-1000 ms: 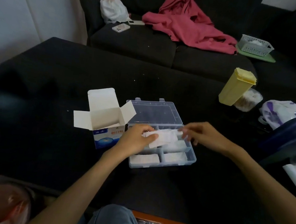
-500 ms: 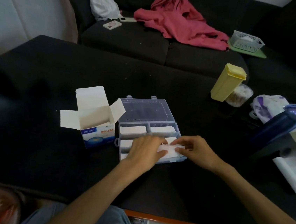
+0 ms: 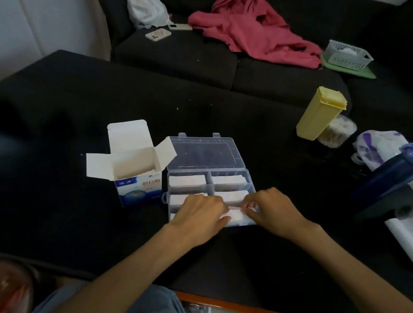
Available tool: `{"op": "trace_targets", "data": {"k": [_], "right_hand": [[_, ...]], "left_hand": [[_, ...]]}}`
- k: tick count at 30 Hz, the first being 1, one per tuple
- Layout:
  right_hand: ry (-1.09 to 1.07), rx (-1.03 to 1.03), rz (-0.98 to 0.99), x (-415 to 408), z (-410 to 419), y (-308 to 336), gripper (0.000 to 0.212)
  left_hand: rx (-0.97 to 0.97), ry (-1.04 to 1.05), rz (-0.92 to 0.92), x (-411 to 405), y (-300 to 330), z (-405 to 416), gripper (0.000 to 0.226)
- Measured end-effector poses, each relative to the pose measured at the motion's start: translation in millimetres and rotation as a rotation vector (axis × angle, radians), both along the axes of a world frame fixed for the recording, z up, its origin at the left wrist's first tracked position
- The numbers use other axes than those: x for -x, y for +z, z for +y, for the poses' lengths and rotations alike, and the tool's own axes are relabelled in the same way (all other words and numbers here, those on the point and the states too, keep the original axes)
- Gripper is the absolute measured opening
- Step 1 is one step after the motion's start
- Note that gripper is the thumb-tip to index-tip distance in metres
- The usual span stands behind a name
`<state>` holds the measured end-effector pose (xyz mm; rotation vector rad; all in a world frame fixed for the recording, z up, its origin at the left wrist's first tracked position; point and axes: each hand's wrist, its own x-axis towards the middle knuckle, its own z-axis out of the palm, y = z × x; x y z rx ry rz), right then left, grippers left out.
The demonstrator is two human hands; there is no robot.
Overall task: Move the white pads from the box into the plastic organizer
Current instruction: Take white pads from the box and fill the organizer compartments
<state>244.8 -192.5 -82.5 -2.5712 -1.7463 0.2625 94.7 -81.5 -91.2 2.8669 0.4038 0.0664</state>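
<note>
A dark sofa (image 3: 235,65) runs across the back, with a pink garment (image 3: 254,34) draped over its cushions, a white bag (image 3: 147,10) at its left end, a phone (image 3: 158,34) lying face down near the bag, and a white basket (image 3: 347,55) on a green mat to the right. In front of it a black table (image 3: 78,107) fills most of the view. At the table's right side stand a dark blue bottle (image 3: 391,181), tilted, and a yellow container (image 3: 318,113) with a closed lid, leaning slightly left. Near the middle sits the plastic organizer (image 3: 234,170), its clear lid (image 3: 207,151) flipped open and lying flat away from the person; its long axis runs toward and away from the person, with compartments in two columns. Just beside it on the left stands the box (image 3: 137,187), top flaps spread open. White pads (image 3: 187,180) lie flat in the far compartments, their long sides running left to right. Both hands are over the organizer's near end: the left hand (image 3: 200,215) rests palm down with fingers curled onto a pad (image 3: 238,215) in the near right compartment, and the right hand (image 3: 272,211) pinches the pad's right edge with bent fingertips. That pad also lies lengthwise left to right.
</note>
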Motion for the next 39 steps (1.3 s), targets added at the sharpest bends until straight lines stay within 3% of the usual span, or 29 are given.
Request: {"op": "trace_targets", "data": {"k": [5, 8, 11, 15, 19, 22, 25, 29, 34, 39], "right_hand": [[0.129, 0.026, -0.277, 9, 0, 5, 0.031], [0.076, 0.018, -0.264, 8, -1, 5, 0.029], [0.044, 0.038, -0.255, 3, -4, 0, 0.027], [-0.037, 0.132, -0.09, -4, -2, -6, 0.027], [-0.073, 0.246, 0.096, -9, 6, 3, 0.024], [-0.07, 0.27, 0.097, -10, 9, 13, 0.024], [-0.048, 0.263, 0.072, -8, 12, 17, 0.027], [-0.042, 0.28, -0.016, -4, 16, 13, 0.035], [-0.098, 0.306, -0.112, -5, 19, 6, 0.028], [-0.091, 0.368, -0.005, -15, 22, 14, 0.022]], "left_hand": [[-0.072, -0.106, 0.081, -3, 0, 1, 0.045], [-0.14, -0.131, 0.12, -5, 2, 1, 0.05], [-0.175, -0.121, 0.133, -7, 4, 0, 0.038], [-0.15, -0.078, 0.101, -7, 3, -3, 0.027], [-0.118, -0.061, 0.107, -9, 0, -5, 0.034], [-0.096, -0.06, 0.112, -11, -1, -7, 0.039], [0.057, -0.031, 0.125, -10, 0, -1, 0.045], [0.23, -0.005, 0.11, -8, -1, 6, 0.028], [0.16, 0.057, 0.078, -18, 0, 3, 0.022], [0.156, 0.06, 0.09, -24, 7, 7, 0.021]]}}
